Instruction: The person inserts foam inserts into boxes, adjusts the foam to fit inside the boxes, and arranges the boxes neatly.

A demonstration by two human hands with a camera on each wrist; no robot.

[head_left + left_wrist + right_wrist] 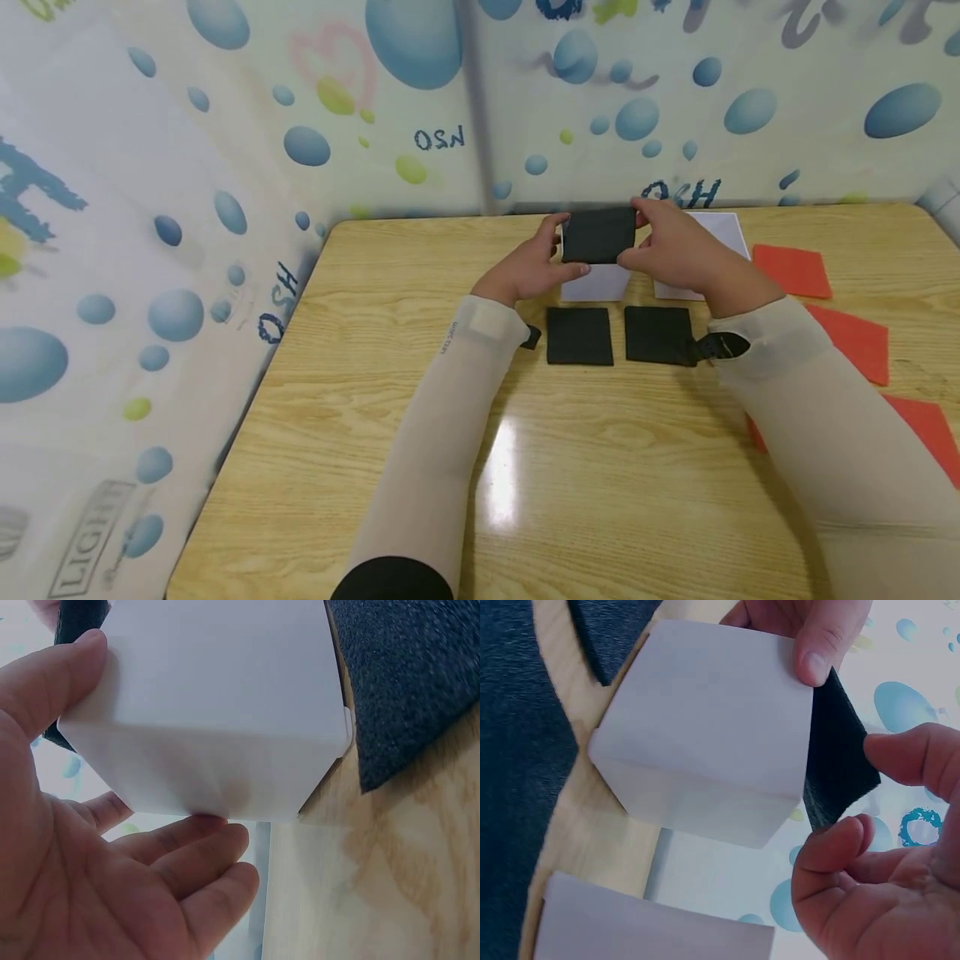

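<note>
A white box stands near the table's far edge, with a square black felt-like sheet over its top. My left hand grips the box from the left side; in the left wrist view its thumb presses near the upper edge, while other fingers touch or lie close to the side face. The right hand holds the sheet's right edge, thumb and index finger at two corners. In the right wrist view, part of the sheet sticks out beyond the box.
Two more black sheets lie side by side in front of the box. Another white box stands to the right, partly behind the right hand. Several red sheets lie along the right of the wooden table. A patterned wall covering rises behind.
</note>
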